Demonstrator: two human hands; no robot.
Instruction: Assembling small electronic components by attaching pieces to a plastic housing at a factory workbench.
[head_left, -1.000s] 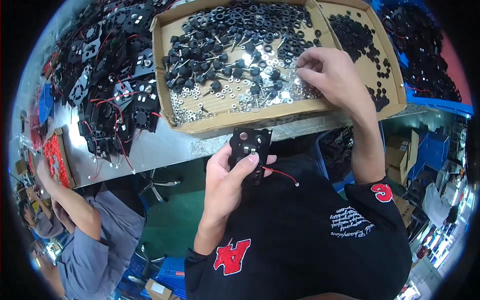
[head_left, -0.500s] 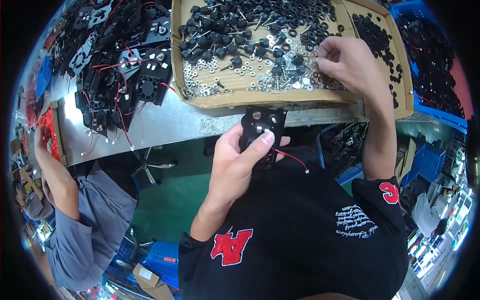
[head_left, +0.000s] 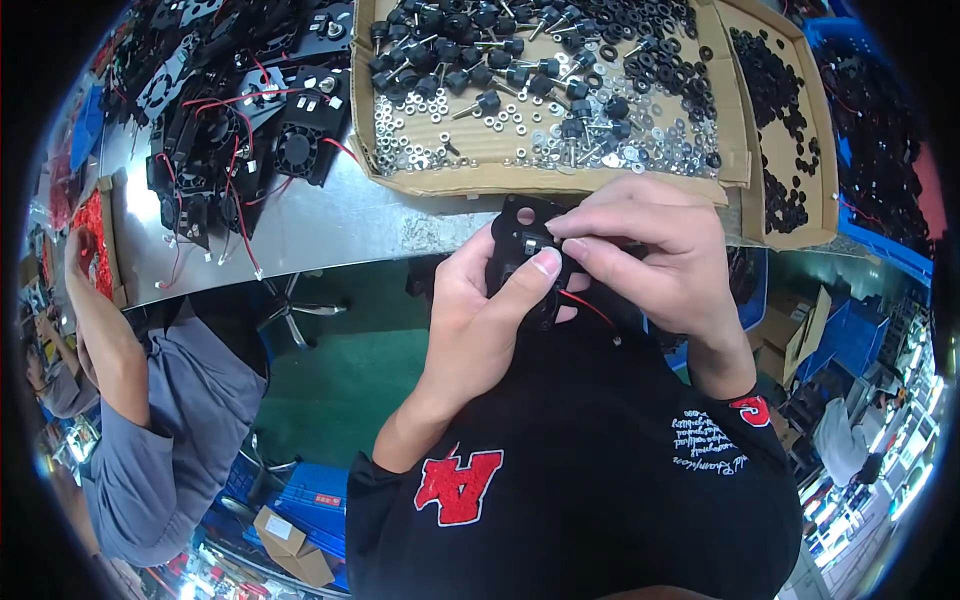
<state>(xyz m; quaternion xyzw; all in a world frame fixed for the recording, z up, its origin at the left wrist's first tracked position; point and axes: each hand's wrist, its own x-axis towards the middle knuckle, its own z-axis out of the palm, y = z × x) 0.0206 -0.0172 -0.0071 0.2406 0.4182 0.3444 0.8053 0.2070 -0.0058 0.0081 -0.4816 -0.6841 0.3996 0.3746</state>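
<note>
My left hand (head_left: 475,320) is closed round a black fan plate (head_left: 512,243), thumb on its face and fingers behind. The plate has a round hole near its top and small white parts on its face. A red wire (head_left: 595,306) with a small white plug trails from its right side. My right hand (head_left: 660,255) meets the plate's right edge, thumb and forefinger pinched together. Whatever is between those fingertips is too small to make out.
Beyond my hands a cardboard tray (head_left: 450,182) holds black knobs with metal studs, nuts and washers. More fan plates (head_left: 300,150) with red wires are piled on the metal table (head_left: 350,235) at left. A co-worker's arm (head_left: 105,320) is at far left; a blue bin (head_left: 880,240) stands right.
My right hand has come from the washers in the cardboard tray down to the plate. My left hand still holds the plate in about the same place.
</note>
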